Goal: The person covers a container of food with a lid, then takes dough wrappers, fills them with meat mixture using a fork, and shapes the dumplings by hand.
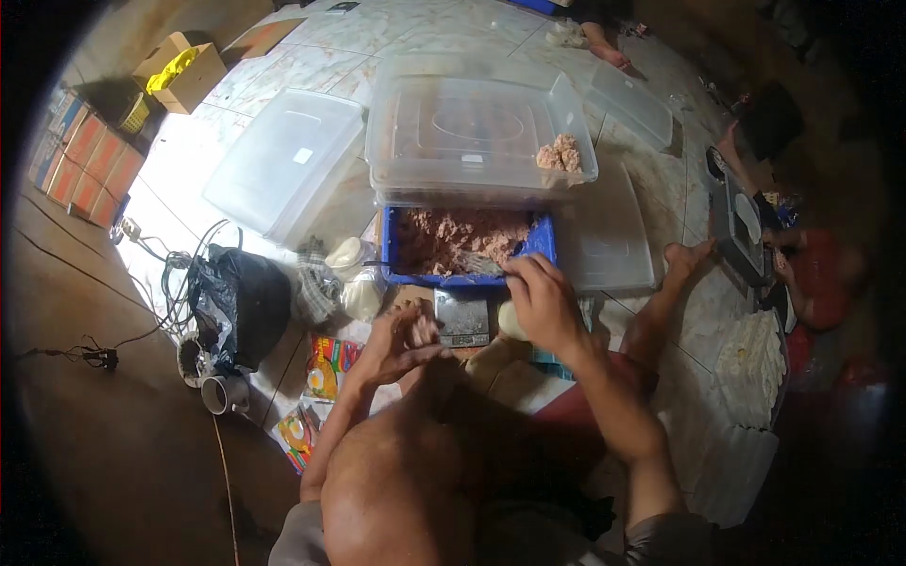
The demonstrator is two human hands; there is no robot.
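Note:
My right hand point(543, 300) is closed at the near right corner of a blue tub point(389, 241). It grips a metal utensil point(479, 265), whose head lies in the pinkish minced mixture point(453, 231) filling the tub; whether it is a fork or a spoon is unclear. Below the tub's near left corner, my left hand point(396, 341) curls around a pale pinkish lump point(424, 330), partly hidden by the fingers. Between my hands is a small scale point(462, 319). Left of the tub are bundles of round white wrappers point(362, 296).
Behind the tub stands a clear plastic container point(425, 174) with a clump of mixture point(560, 154). Translucent lids point(283, 160) lie around. At left are a black bag point(241, 302), a mug point(225, 395) and cables. Another person point(821, 278) sits at right beside a grey device point(738, 226).

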